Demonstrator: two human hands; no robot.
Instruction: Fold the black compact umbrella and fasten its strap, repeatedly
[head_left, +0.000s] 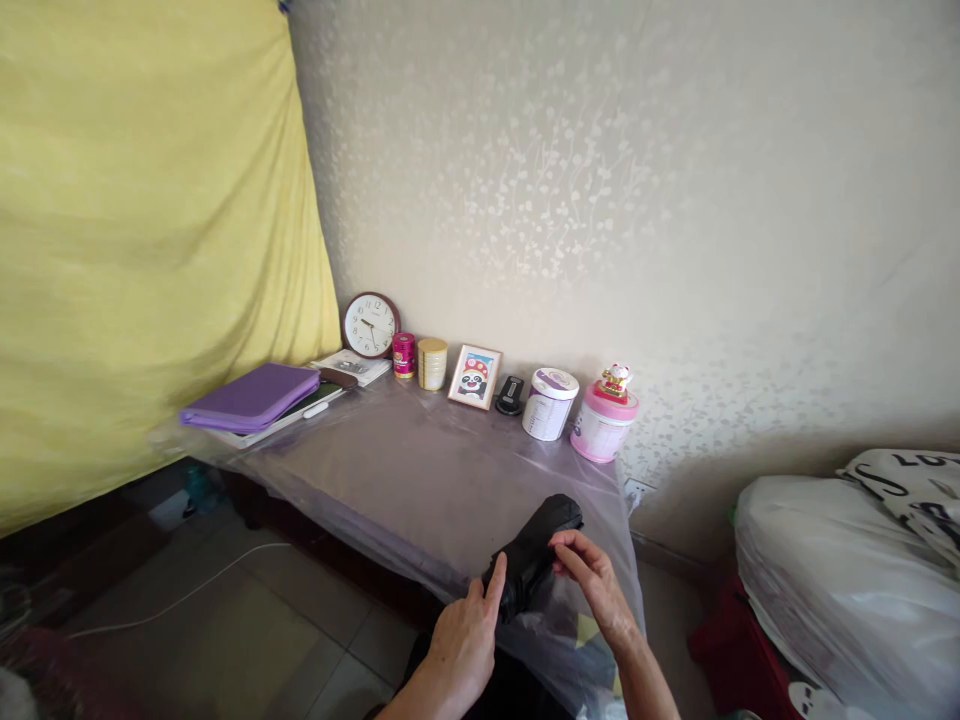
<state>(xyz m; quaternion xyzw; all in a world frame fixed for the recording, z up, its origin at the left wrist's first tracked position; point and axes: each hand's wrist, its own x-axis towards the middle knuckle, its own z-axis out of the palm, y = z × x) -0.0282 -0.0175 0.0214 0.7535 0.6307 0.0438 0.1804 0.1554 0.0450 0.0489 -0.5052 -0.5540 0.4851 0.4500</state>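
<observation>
Head camera: the left hand is closed on the near end of a black bundle, umbrella-like in shape, with one digit lying straight against it and the others partly hidden behind. The right hand is at the bundle's right side, its fingers bent and the tips drawn close together at the dark material; whether they pinch a piece of it, I cannot tell. The bundle slants over the near right part of the plastic-covered surface, its far end pointing away to the right.

Beyond the bundle, along the wall, stand a white tub with a purple-marked lid and a pink-lidded tub carrying a lucky-cat figurine. Farther to the bundle's left come a small black object, a framed panda picture, a cream container, a magenta can and a round clock. Well left of the bundle lies a purple folder; well right of it, a large plastic-wrapped pile.
</observation>
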